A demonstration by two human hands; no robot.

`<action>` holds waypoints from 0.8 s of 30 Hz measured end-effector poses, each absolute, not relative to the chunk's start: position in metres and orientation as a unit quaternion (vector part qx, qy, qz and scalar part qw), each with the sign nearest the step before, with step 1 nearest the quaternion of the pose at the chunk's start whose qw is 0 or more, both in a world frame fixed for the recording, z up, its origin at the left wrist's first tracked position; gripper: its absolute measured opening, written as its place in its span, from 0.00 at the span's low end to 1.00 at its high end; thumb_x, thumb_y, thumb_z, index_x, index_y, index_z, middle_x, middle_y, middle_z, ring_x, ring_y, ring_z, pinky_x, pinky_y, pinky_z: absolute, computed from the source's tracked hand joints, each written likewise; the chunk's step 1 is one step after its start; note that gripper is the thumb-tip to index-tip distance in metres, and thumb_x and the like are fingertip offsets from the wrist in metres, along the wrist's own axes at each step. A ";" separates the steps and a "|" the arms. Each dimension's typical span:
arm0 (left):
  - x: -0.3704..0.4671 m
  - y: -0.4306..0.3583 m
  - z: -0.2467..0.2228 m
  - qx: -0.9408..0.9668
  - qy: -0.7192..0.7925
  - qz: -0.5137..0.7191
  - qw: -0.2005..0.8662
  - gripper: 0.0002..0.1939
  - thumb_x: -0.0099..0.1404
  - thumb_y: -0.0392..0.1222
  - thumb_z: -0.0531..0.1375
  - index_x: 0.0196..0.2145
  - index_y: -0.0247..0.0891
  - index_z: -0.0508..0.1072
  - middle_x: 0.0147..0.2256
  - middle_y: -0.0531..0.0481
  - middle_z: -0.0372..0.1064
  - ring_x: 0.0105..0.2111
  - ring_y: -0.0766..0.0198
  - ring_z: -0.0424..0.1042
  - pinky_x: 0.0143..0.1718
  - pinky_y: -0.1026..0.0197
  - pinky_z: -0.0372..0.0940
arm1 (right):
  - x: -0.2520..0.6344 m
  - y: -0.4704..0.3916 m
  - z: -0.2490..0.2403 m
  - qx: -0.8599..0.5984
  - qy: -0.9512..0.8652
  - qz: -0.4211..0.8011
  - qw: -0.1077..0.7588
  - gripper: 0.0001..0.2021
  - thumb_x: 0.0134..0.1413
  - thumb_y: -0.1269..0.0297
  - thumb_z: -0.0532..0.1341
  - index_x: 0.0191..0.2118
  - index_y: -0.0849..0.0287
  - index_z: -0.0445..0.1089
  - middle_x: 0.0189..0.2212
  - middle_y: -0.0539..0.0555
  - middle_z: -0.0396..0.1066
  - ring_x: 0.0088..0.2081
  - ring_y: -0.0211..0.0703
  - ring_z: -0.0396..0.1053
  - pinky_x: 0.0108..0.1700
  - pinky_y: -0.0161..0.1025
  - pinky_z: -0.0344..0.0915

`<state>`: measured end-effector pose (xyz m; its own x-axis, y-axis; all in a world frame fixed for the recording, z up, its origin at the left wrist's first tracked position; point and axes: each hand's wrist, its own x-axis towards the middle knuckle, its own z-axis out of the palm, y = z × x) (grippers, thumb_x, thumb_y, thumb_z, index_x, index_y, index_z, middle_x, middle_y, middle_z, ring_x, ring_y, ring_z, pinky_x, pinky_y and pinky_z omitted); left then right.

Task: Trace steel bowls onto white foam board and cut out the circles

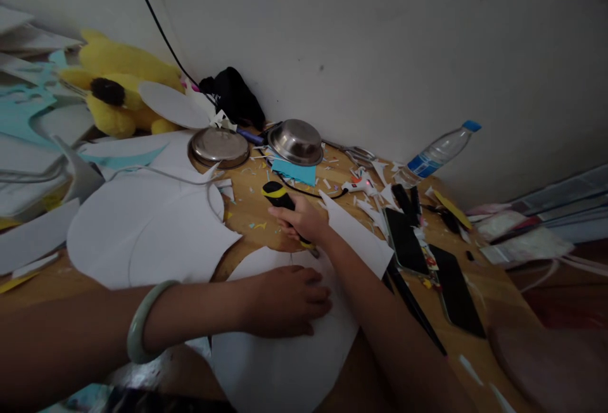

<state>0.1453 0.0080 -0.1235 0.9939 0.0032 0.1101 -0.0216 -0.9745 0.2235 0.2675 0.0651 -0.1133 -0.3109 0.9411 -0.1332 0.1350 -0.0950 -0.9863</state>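
Observation:
My right hand (306, 216) is closed around a black-and-yellow utility knife (275, 192). Its metal tip points down at the upper edge of a rounded white sheet (285, 365), which looks like foam or card. Palm down on that same sheet lies my left hand (287, 299), its fingers loosely spread and slightly bent, just nearer to me than the knife. A thin line shows on the sheet close to the tip. Beside my right forearm is another white piece (356, 235) with a pointed corner.
Larger white sheets (175, 229) cover the table's left side, near a yellow plush toy (128, 83). Farther back are a metal bowl (295, 140), a round metal lid (220, 147), scissors (358, 153), a glue gun (360, 185) and a plastic bottle (437, 153). Phones (406, 240) lie right, amid scraps.

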 end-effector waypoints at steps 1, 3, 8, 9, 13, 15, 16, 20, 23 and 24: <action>0.145 0.008 -0.124 0.992 -0.005 0.055 0.113 0.18 0.62 0.46 0.59 0.48 0.36 0.67 0.48 0.48 0.67 0.51 0.53 0.60 0.48 0.56 0.59 | 0.265 0.066 -0.113 -0.462 -0.578 0.575 0.349 0.11 0.49 0.59 0.59 0.28 0.56 0.55 0.13 0.40 0.54 0.12 0.28 0.49 0.12 0.26 0.47; 0.145 0.008 -0.123 0.992 -0.004 0.054 0.115 0.18 0.62 0.45 0.59 0.48 0.36 0.67 0.47 0.48 0.67 0.50 0.53 0.61 0.48 0.55 0.59 | 0.261 0.068 -0.113 -0.453 -0.585 0.578 0.346 0.11 0.49 0.59 0.59 0.27 0.56 0.56 0.14 0.40 0.54 0.12 0.28 0.49 0.12 0.26 0.47; 0.146 0.007 -0.123 0.992 -0.003 0.049 0.119 0.17 0.61 0.45 0.60 0.46 0.35 0.68 0.45 0.48 0.68 0.49 0.53 0.61 0.48 0.55 0.59 | 0.257 0.071 -0.111 -0.466 -0.597 0.575 0.311 0.10 0.48 0.59 0.59 0.28 0.57 0.57 0.14 0.40 0.53 0.12 0.27 0.49 0.12 0.26 0.47; 0.146 0.007 -0.123 0.992 -0.003 0.050 0.119 0.17 0.61 0.45 0.60 0.46 0.35 0.68 0.46 0.48 0.68 0.49 0.53 0.61 0.48 0.55 0.59 | 0.257 0.071 -0.110 -0.468 -0.600 0.574 0.301 0.11 0.48 0.58 0.59 0.28 0.57 0.57 0.14 0.40 0.53 0.13 0.27 0.49 0.13 0.26 0.47; 0.146 0.007 -0.125 0.991 -0.005 0.060 0.121 0.15 0.61 0.45 0.60 0.45 0.36 0.68 0.45 0.48 0.68 0.50 0.54 0.61 0.47 0.55 0.60 | 0.256 0.073 -0.106 -0.451 -0.601 0.585 0.304 0.11 0.49 0.59 0.59 0.28 0.57 0.55 0.14 0.40 0.53 0.13 0.26 0.49 0.13 0.26 0.47; 0.147 0.007 -0.127 0.990 -0.011 0.069 0.124 0.15 0.61 0.44 0.60 0.44 0.36 0.69 0.46 0.49 0.68 0.50 0.54 0.60 0.48 0.56 0.59 | 0.247 0.078 -0.104 -0.422 -0.587 0.600 0.343 0.10 0.49 0.60 0.59 0.28 0.56 0.55 0.15 0.39 0.52 0.13 0.26 0.48 0.13 0.26 0.47; 0.147 0.007 -0.129 0.990 -0.015 0.072 0.124 0.14 0.61 0.44 0.60 0.44 0.36 0.69 0.46 0.49 0.68 0.50 0.55 0.60 0.49 0.56 0.58 | 0.240 0.082 -0.104 -0.407 -0.582 0.605 0.361 0.10 0.49 0.60 0.59 0.29 0.56 0.55 0.15 0.39 0.52 0.13 0.27 0.47 0.13 0.26 0.47; 0.146 0.005 -0.132 0.990 -0.009 0.095 0.103 0.16 0.62 0.47 0.59 0.45 0.36 0.69 0.48 0.50 0.67 0.49 0.56 0.62 0.50 0.57 0.58 | 0.215 0.099 -0.099 -0.378 -0.602 0.574 0.406 0.10 0.48 0.58 0.60 0.31 0.56 0.57 0.15 0.40 0.52 0.13 0.28 0.49 0.14 0.28 0.47; 0.142 -0.005 -0.124 0.993 -0.006 0.103 0.054 0.13 0.64 0.44 0.57 0.43 0.34 0.70 0.45 0.47 0.68 0.46 0.58 0.64 0.46 0.59 0.59 | 0.221 0.102 -0.084 -0.389 -0.600 0.526 0.460 0.09 0.49 0.58 0.58 0.33 0.55 0.58 0.16 0.40 0.54 0.14 0.29 0.50 0.16 0.28 0.50; 0.141 -0.010 -0.120 0.994 -0.014 0.102 0.036 0.09 0.64 0.41 0.57 0.41 0.34 0.71 0.44 0.46 0.69 0.44 0.59 0.65 0.45 0.59 0.59 | 0.229 0.099 -0.076 -0.405 -0.597 0.505 0.473 0.09 0.49 0.58 0.58 0.33 0.55 0.58 0.16 0.40 0.54 0.14 0.29 0.50 0.16 0.29 0.51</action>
<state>0.1406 -0.0104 -0.1204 0.9789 -0.0205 0.2034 -0.0350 -0.9971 0.0681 0.2294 0.0994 -0.0763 -0.2228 0.9623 0.1562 0.0063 0.1617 -0.9868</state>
